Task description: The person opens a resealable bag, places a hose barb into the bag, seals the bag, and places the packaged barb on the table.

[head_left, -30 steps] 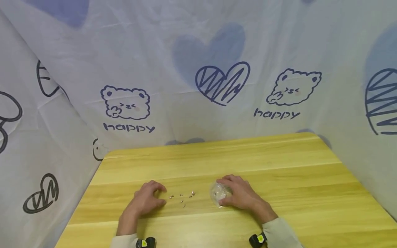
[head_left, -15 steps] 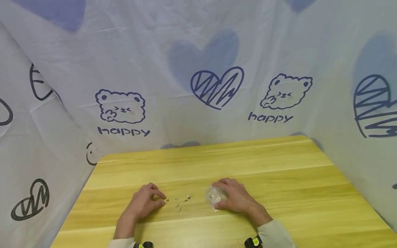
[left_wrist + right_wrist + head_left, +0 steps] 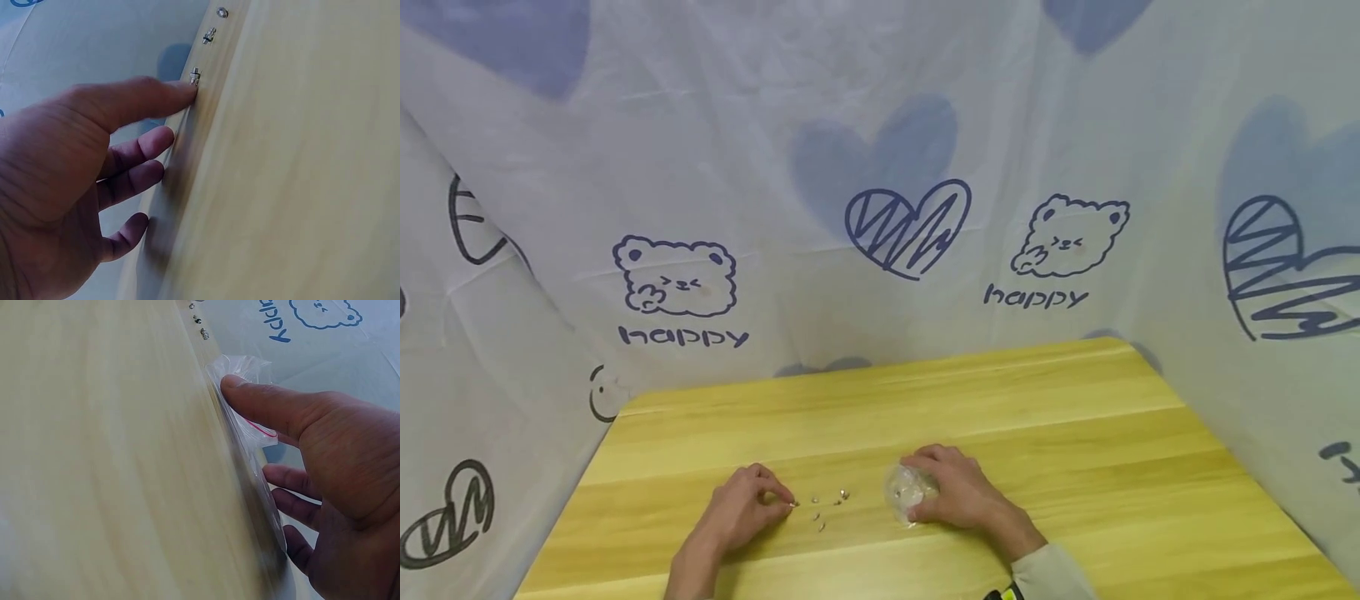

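My left hand (image 3: 737,510) is low over the table, its thumb and index fingertips pinching a small silvery metal piece (image 3: 195,75). That piece has a narrow tip and a wider collar in the left wrist view; the thumb hides its lower end. Several similar metal pieces (image 3: 844,495) lie scattered just to the right of these fingertips. Farther right, my right hand (image 3: 958,493) holds a clear plastic zip bag (image 3: 240,365) down at the tabletop, thumb on its near side. A red seal line shows on the bag in the right wrist view. Something small and shiny shows at the bag.
The yellow wood-grain table (image 3: 1000,400) stretches behind and to both sides of the hands. A pale cloth curtain (image 3: 790,292) printed with hearts and bears hangs along its back and sides.
The left thumb and index finger have closed together on the leftmost metal piece. My right hand keeps its hold on the bag. The whole head view has shifted left and downward.
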Available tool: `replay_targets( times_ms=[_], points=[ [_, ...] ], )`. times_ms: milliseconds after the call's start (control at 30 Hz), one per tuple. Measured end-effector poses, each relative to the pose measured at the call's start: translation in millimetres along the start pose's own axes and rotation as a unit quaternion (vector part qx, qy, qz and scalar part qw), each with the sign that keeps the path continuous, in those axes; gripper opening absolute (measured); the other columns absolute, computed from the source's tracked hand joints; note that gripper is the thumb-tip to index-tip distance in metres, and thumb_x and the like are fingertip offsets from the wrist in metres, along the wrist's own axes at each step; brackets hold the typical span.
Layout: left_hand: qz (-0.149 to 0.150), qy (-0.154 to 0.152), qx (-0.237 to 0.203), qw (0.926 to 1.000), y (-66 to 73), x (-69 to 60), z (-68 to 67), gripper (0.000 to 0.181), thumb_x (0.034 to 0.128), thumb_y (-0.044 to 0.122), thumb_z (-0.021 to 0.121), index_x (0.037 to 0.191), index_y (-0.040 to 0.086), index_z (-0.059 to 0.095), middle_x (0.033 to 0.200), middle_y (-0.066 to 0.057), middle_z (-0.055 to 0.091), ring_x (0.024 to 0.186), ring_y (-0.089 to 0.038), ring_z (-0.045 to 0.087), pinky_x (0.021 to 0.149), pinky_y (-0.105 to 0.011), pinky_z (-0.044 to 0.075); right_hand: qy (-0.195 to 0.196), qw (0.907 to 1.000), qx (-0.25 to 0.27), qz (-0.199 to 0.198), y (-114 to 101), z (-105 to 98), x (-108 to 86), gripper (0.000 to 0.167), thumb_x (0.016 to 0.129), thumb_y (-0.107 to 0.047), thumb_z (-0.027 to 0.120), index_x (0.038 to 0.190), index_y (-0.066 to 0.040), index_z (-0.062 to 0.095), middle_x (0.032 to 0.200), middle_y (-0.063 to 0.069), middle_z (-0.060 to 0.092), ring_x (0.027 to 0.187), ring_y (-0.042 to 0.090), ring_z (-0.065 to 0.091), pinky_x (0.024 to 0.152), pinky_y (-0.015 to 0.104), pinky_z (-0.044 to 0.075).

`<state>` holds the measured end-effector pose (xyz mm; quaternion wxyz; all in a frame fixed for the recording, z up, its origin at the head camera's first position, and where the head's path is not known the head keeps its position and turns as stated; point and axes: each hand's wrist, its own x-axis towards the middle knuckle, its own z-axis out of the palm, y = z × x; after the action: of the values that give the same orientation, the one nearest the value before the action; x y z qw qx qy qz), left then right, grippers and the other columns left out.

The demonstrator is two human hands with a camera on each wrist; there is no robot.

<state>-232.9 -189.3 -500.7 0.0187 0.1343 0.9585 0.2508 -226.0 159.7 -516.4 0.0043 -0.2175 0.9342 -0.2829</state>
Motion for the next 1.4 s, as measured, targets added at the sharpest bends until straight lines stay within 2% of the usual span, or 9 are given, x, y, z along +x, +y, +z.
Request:
replay_targets(
  times_ms=[167, 400, 533, 733, 1033, 1200, 1300, 1400],
  points=[
    [-0.015, -0.011, -0.021, 0.9996, -1.6, -3.8, 1.5, 0.010, 0.0782, 0.031, 0.079, 0.080, 0.039, 0.072, 0.105, 0.008, 0.062, 0.106, -0.021, 0.056, 0.094, -0.058, 0.043, -0.001, 1.0000, -0.004, -0.004, -1, 2, -0.4, 0.071, 0.071, -0.046, 0.080, 0.135, -0.026, 0.056, 0.135, 0.001, 0.054, 0.123, 0.025, 0.047, 0.096, 0.050, 0.036],
    [0.000, -0.007, -0.007, 0.9999, -3.3, -7.1, 5.6, 0.011, 0.0789, 0.032, 0.078, 0.077, 0.040, 0.071, 0.102, 0.010, 0.061, 0.106, -0.021, 0.056, 0.095, -0.063, 0.039, -0.001, 1.0000, -0.002, -0.004, -1, 6, -5.3, 0.071, 0.072, -0.048, 0.080, 0.135, -0.026, 0.056, 0.135, 0.001, 0.054, 0.123, 0.026, 0.048, 0.095, 0.051, 0.037],
    [0.004, -0.002, -0.014, 0.9999, -2.8, -5.6, 9.1, 0.010, 0.0791, 0.033, 0.078, 0.078, 0.040, 0.070, 0.103, 0.010, 0.061, 0.105, -0.020, 0.055, 0.095, -0.066, 0.035, 0.007, 1.0000, -0.002, 0.001, 0, 6, -7.9, 0.071, 0.071, -0.047, 0.080, 0.135, -0.026, 0.056, 0.135, 0.000, 0.054, 0.124, 0.025, 0.047, 0.097, 0.051, 0.037],
    [0.005, -0.005, -0.016, 0.9999, -3.6, -4.9, 11.4, 0.009, 0.0779, 0.033, 0.078, 0.079, 0.038, 0.071, 0.102, 0.011, 0.061, 0.101, -0.017, 0.055, 0.094, -0.062, 0.037, 0.004, 0.9999, 0.006, 0.007, 4, 6, -10.8, 0.072, 0.071, -0.050, 0.079, 0.135, -0.026, 0.056, 0.135, 0.001, 0.054, 0.124, 0.026, 0.047, 0.096, 0.052, 0.037],
    [0.024, 0.003, 0.010, 0.9997, -3.8, -4.6, 7.3, 0.005, 0.0788, 0.038, 0.077, 0.081, 0.040, 0.073, 0.097, 0.017, 0.058, 0.098, -0.012, 0.054, 0.087, -0.053, 0.041, 0.006, 0.9999, 0.009, 0.002, 4, 6, -7.9, 0.069, 0.073, -0.052, 0.078, 0.134, -0.027, 0.057, 0.135, 0.001, 0.053, 0.125, 0.026, 0.046, 0.093, 0.050, 0.038],
    [0.038, 0.023, 0.026, 0.9987, -5.9, -4.3, 7.5, 0.006, 0.0787, 0.039, 0.077, 0.080, 0.042, 0.073, 0.095, 0.017, 0.058, 0.096, -0.010, 0.055, 0.084, -0.051, 0.044, 0.007, 0.9999, 0.007, -0.004, 3, 6, -3.6, 0.068, 0.073, -0.052, 0.078, 0.133, -0.028, 0.057, 0.134, 0.000, 0.053, 0.124, 0.026, 0.047, 0.091, 0.049, 0.038],
    [0.038, 0.033, 0.023, 0.9984, -4.8, -3.4, 7.4, 0.006, 0.0777, 0.041, 0.077, 0.082, 0.041, 0.073, 0.097, 0.016, 0.059, 0.097, -0.011, 0.055, 0.088, -0.053, 0.043, 0.008, 0.9999, 0.002, -0.007, 3, 4, -0.5, 0.069, 0.073, -0.053, 0.077, 0.134, -0.027, 0.056, 0.135, 0.000, 0.053, 0.124, 0.027, 0.047, 0.091, 0.051, 0.039],
    [0.031, 0.030, 0.016, 0.9989, -5.3, -2.7, 7.0, 0.009, 0.0766, 0.043, 0.077, 0.085, 0.041, 0.073, 0.099, 0.015, 0.059, 0.098, -0.012, 0.056, 0.091, -0.055, 0.042, 0.010, 0.9999, 0.001, -0.010, 2, 3, 2.1, 0.069, 0.073, -0.052, 0.078, 0.134, -0.027, 0.057, 0.134, 0.000, 0.054, 0.124, 0.027, 0.047, 0.091, 0.050, 0.039]
  ],
)
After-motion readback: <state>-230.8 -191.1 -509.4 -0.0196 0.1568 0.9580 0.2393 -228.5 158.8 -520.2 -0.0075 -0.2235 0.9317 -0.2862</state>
